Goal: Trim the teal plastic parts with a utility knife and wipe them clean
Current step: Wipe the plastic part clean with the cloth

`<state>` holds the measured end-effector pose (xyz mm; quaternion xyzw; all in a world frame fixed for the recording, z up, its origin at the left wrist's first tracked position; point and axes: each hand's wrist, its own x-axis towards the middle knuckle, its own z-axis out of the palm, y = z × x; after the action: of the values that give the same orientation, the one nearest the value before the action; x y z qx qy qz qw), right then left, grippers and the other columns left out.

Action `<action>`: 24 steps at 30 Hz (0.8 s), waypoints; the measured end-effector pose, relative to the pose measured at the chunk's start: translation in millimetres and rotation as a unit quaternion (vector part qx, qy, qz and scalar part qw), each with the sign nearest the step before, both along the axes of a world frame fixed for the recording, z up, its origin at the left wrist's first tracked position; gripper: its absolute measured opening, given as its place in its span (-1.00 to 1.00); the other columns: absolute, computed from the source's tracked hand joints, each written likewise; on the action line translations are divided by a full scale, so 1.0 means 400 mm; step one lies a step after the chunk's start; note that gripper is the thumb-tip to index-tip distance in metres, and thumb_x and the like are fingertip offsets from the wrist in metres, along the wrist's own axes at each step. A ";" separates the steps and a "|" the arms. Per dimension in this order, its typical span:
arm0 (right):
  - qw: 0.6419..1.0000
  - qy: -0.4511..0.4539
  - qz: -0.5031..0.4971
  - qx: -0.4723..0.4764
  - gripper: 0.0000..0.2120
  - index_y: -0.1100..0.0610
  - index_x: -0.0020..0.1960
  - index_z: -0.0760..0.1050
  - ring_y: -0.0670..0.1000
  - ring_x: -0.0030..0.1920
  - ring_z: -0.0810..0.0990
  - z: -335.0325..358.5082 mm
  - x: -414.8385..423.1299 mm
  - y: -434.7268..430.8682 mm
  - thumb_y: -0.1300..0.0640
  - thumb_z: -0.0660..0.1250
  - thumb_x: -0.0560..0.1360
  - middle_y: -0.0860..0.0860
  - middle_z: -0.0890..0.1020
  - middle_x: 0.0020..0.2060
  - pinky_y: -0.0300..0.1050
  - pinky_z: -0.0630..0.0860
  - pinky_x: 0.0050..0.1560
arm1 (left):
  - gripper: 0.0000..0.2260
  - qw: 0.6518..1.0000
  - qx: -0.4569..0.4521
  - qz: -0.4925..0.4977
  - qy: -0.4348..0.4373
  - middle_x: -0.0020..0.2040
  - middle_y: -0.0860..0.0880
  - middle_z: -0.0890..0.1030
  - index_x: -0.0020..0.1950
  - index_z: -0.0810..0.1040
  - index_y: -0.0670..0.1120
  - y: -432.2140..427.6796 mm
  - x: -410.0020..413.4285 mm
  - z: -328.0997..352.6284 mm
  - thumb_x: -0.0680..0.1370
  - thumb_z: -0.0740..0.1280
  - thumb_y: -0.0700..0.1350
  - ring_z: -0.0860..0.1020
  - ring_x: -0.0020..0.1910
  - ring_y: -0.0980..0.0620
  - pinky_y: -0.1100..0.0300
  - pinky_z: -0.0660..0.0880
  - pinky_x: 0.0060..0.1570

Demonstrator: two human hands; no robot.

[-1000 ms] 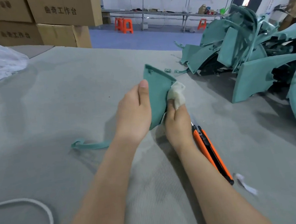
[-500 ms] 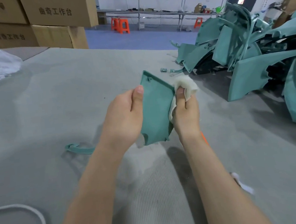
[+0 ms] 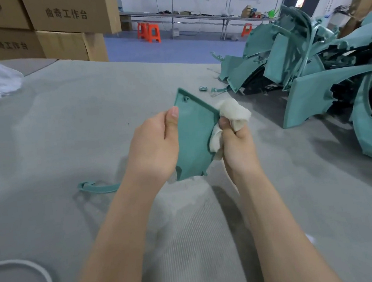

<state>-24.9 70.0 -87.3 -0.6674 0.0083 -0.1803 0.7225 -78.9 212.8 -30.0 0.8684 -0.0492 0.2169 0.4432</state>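
Wiping above the table (image 3: 65, 129), left hand (image 3: 156, 148) grips the teal part (image 3: 194, 140), right hand (image 3: 237, 145) bunches white cloth (image 3: 234, 113) on its right edge; hard rubbing could lever the part out of the thumb grip.

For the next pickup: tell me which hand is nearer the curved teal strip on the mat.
Left. The left hand grips the panel right of the strip; the right hand, holding the cloth, is farther right.

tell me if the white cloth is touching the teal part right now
Touching. The head view shows the white cloth, bunched in the right hand, pressed against the right edge of the teal part that the left hand holds.
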 end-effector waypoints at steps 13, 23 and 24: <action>0.954 0.108 -0.211 0.186 -0.64 0.00 -0.26 0.45 0.12 -0.06 0.59 0.007 0.011 0.007 -0.09 0.11 0.65 -0.03 0.58 -0.26 0.06 0.54 0.08 | -0.84 0.917 -0.137 -0.057 -0.370 -0.20 -0.02 0.60 -0.05 0.48 -0.07 -0.039 -0.048 -0.003 0.64 0.13 -0.11 0.58 -0.28 0.04 0.23 0.48 -0.23; 0.948 0.095 -0.258 0.160 -0.68 0.12 -0.01 0.52 0.06 -0.06 0.58 0.004 0.014 0.001 -0.04 0.09 0.67 0.02 0.60 -0.12 -0.04 0.51 0.07 | -0.47 0.987 -0.090 -0.052 0.118 -0.41 -0.10 0.63 -0.34 0.51 -0.20 -0.076 0.011 -0.079 0.51 0.24 0.26 0.58 -0.35 -0.08 0.07 0.52 -0.17; 0.946 0.099 -0.266 0.154 -0.68 0.16 0.09 0.52 0.09 0.00 0.58 0.004 0.014 -0.001 -0.02 0.09 0.67 0.05 0.60 -0.05 -0.02 0.50 0.11 | -0.43 0.990 -0.064 -0.036 0.124 -0.41 -0.15 0.61 -0.33 0.52 -0.24 -0.059 0.020 -0.083 0.51 0.23 0.27 0.55 -0.37 -0.12 0.05 0.51 -0.20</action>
<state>-19.4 69.6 -85.5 -0.5360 0.2848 -0.2956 0.7377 -71.0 189.4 -63.1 0.8559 -0.0114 0.0940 0.5083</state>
